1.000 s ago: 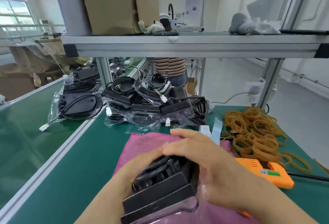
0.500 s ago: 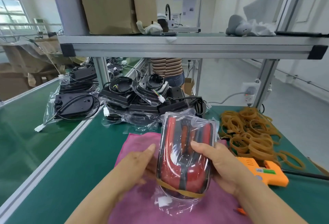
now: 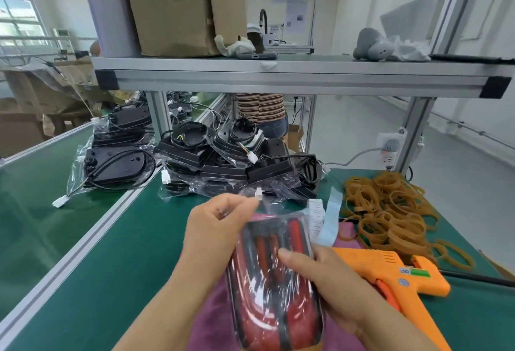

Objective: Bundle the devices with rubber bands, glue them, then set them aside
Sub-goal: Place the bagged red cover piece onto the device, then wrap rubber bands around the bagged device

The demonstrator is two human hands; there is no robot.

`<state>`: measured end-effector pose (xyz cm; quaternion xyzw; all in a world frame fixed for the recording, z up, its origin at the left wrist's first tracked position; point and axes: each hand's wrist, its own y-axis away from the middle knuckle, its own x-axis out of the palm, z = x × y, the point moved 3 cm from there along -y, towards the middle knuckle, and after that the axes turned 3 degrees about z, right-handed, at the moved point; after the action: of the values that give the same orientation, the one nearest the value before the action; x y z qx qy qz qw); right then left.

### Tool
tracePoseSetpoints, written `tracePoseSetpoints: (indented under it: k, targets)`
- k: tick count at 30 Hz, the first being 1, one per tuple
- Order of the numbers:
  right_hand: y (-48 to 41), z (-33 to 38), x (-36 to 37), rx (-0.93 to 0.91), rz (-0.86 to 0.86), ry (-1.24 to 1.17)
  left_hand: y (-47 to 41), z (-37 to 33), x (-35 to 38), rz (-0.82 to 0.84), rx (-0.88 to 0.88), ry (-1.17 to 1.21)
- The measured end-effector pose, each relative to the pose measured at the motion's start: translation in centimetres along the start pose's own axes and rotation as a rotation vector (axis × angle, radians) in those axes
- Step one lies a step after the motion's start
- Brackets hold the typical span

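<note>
Left hand [image 3: 220, 228] has climbed to the far end of the bagged red device [image 3: 274, 281] and pinches the loose plastic there.
Right hand [image 3: 331, 292] curls round the device's right flank, thumb on top, holding it over the pink cloth [image 3: 211, 325]. Its long axis runs away from the person. The orange glue gun [image 3: 390, 272] lies just beside the right hand, with the rubber bands [image 3: 390, 211] beyond, so that hand is nearer both.

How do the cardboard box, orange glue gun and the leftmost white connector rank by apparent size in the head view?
Cardboard box, though farther and cropped
Orange glue gun, nearer the camera
White connector, clearly smallest
</note>
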<state>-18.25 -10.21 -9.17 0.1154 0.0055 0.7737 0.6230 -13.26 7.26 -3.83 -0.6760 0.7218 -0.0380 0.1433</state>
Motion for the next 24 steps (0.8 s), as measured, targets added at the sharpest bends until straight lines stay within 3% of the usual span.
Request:
tracePoseSetpoints:
  k: [9,13,16,21,24]
  targets:
    - [-0.6,-1.5,-0.1,0.043,-0.066,0.002,-1.4,2.1,1.7,0.001,-0.223,0.064]
    - [-0.7,-1.6,-1.6,0.124,-0.27,0.373,-2.6,4.7,3.1,0.042,-0.389,0.098]
    - [-0.6,-1.3,-2.2,0.101,-0.262,0.792,-2.9,7.2,3.8,0.101,-0.47,0.031]
    - [-0.2,2.4,-6.5,-0.021,-0.505,1.022,-3.2,8.9,3.3,0.188,-0.539,0.0]
    - [-1.2,4.7,-11.9,0.062,-0.682,1.276,-3.4,8.7,2.3,0.16,-0.493,-0.04]
